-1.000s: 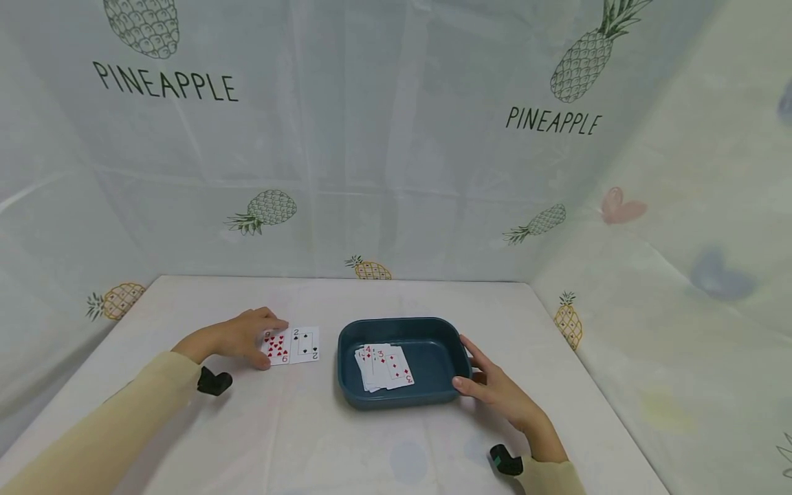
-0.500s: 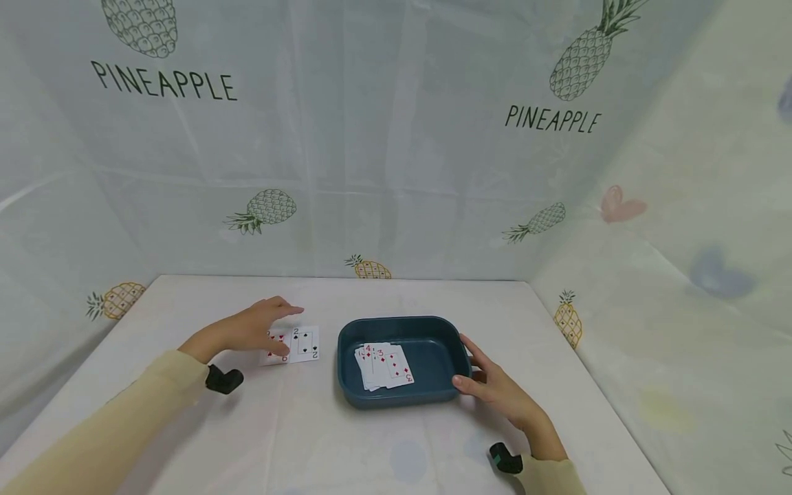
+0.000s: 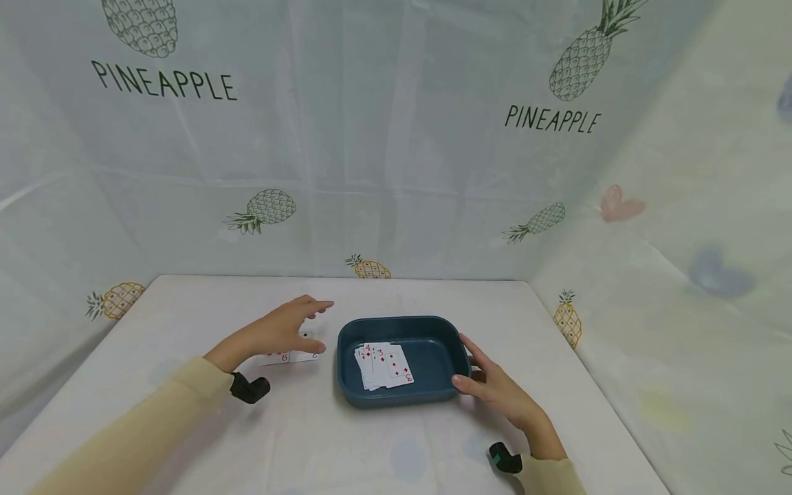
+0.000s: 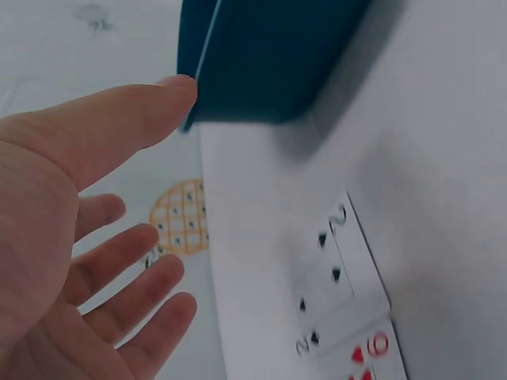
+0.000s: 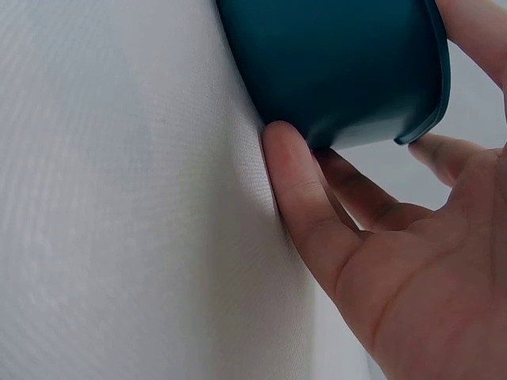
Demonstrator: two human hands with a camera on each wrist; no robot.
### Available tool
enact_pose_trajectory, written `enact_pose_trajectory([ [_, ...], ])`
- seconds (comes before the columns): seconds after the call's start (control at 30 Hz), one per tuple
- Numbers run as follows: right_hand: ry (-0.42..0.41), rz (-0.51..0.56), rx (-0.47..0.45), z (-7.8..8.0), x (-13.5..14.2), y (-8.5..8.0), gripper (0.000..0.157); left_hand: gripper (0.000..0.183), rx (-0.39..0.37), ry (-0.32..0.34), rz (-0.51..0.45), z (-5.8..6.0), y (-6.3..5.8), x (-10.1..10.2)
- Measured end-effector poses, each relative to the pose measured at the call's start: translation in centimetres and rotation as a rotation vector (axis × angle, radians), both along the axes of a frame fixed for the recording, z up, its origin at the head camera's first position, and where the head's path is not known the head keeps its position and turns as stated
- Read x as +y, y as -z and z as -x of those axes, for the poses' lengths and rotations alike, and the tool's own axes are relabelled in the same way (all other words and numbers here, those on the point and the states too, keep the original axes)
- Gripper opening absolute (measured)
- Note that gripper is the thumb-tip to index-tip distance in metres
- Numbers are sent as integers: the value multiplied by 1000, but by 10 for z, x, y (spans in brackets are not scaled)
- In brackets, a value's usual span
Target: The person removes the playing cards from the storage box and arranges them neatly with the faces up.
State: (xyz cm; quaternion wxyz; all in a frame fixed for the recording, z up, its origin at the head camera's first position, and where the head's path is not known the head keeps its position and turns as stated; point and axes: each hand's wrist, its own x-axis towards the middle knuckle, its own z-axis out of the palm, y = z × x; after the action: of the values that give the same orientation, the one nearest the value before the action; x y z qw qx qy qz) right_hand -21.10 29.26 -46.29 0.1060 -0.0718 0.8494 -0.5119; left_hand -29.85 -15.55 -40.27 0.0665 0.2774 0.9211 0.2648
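Note:
My left hand (image 3: 281,331) hovers over two playing cards, with thumb and fingers spread apart and nothing held between them. Beneath it lie a two of spades (image 4: 339,269) and a red hearts card (image 4: 382,355), face up side by side, partly hidden by the hand in the head view. A dark teal rectangular bin (image 3: 433,361) stands to the right of that hand. Several cards lie overlapped face up inside the bin's left half, with a diamonds card (image 3: 399,371) on top. My right hand (image 3: 500,393) grips the bin's right end, fingers curled against its side.
A white cloth covers the table (image 3: 365,454). Behind it hangs a pineapple-print curtain (image 3: 396,158), with more printed cloth at both sides. Dark camera mounts (image 3: 250,389) sit at the wrists.
My left hand has lifted from the hearts card and moved right toward the bin, its fingers spreading. The two table cards, the bin and my right hand stay in place.

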Motion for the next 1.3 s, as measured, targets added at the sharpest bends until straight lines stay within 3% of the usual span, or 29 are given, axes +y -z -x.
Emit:
enact_pose_trajectory([
  [0.4,4,-1,-4,1,1,3,86,82,-13,25,-69,-16,-3,50],
  [0.8,6,-1,-7,1,0,4,84,80,2,125,-102,-20,12,86],
  [1.3,2,5,-8,-1,-2,-1,85,79,-56,132,-94,-22,25,116],
])
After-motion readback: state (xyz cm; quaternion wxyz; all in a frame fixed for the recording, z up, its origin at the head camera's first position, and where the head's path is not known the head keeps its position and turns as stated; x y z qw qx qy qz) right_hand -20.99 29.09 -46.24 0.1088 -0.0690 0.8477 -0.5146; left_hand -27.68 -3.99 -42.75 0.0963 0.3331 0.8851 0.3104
